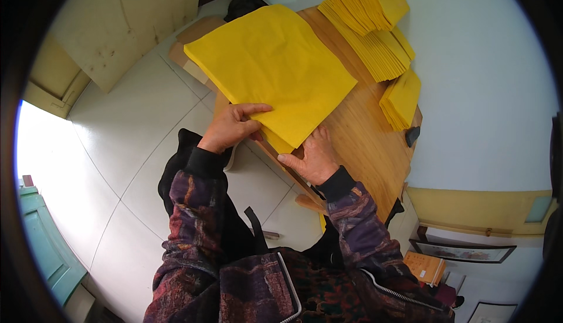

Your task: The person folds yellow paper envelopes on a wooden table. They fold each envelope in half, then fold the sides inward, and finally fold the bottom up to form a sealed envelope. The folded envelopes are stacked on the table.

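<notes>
Large yellow sheets [281, 67], either paper or cloth, lie stacked over the left part of a wooden table [365, 147], with a corner pointing towards me. My left hand [235, 125] pinches the stack's near left edge, fingers on top. Below it a strip of a lower yellow layer shows past the upper edge. At the near corner, my right hand [314, 153] rests with its thumb apart; its fingertips reach the edge of the sheets and are partly hidden, so its hold is unclear.
Folded yellow pieces [374, 37] lie in overlapping piles along the wall side, with a smaller pile [401, 100] nearer. A dark stone-like object [412, 136] sits at the table's right edge. A cardboard box [193, 45] is beyond the table's left side, above the tiled floor [145, 147].
</notes>
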`<action>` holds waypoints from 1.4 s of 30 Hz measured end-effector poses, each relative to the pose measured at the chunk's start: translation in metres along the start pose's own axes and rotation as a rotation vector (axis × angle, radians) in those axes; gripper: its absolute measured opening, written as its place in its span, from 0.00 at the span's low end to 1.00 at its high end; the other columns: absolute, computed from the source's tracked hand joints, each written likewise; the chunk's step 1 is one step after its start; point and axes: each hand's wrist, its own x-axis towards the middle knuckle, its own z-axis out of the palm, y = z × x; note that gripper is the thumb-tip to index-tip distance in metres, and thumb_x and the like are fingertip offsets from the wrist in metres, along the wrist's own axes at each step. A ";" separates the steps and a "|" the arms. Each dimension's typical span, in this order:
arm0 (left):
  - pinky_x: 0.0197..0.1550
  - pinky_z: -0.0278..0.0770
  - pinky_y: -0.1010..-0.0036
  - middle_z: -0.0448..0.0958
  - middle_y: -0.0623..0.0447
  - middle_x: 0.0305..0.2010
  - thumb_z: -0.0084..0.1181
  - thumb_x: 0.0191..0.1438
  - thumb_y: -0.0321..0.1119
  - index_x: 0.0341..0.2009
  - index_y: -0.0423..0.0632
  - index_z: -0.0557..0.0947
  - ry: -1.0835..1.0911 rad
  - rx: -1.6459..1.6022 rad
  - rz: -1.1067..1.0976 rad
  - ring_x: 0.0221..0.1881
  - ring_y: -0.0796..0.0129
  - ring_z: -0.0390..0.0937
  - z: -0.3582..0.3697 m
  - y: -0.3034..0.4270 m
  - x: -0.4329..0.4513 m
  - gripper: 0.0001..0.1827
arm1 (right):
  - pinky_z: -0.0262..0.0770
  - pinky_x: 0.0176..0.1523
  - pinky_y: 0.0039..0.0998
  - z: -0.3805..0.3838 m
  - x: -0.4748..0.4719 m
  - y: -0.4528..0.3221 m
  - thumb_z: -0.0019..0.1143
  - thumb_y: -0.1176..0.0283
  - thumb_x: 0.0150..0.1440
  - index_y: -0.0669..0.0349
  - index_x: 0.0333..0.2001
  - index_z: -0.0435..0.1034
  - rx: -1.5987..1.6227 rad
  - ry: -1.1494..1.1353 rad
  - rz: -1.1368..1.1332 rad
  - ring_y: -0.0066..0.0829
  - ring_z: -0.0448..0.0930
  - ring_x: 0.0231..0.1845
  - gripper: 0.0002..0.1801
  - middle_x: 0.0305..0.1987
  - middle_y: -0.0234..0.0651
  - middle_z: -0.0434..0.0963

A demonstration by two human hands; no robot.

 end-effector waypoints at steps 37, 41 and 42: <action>0.21 0.69 0.80 0.73 0.56 0.18 0.50 0.62 0.44 0.34 0.38 0.80 0.215 0.107 0.033 0.15 0.75 0.70 0.012 -0.002 0.004 0.19 | 0.47 0.65 0.59 0.015 -0.021 -0.006 0.64 0.52 0.47 0.61 0.62 0.56 -0.138 0.126 -0.066 0.53 0.51 0.69 0.44 0.67 0.40 0.55; 0.21 0.68 0.79 0.73 0.56 0.18 0.49 0.62 0.44 0.33 0.39 0.80 0.236 0.102 0.030 0.15 0.74 0.70 0.014 0.001 0.006 0.20 | 0.51 0.65 0.53 0.008 -0.021 0.001 0.59 0.54 0.52 0.64 0.58 0.61 -0.024 0.187 -0.105 0.53 0.54 0.67 0.35 0.64 0.45 0.60; 0.21 0.68 0.79 0.73 0.55 0.18 0.49 0.63 0.45 0.33 0.39 0.80 0.234 0.068 0.005 0.15 0.74 0.70 0.015 0.001 0.005 0.20 | 0.52 0.65 0.51 0.007 -0.019 0.003 0.58 0.56 0.54 0.65 0.57 0.61 0.015 0.205 -0.099 0.54 0.55 0.67 0.33 0.63 0.46 0.61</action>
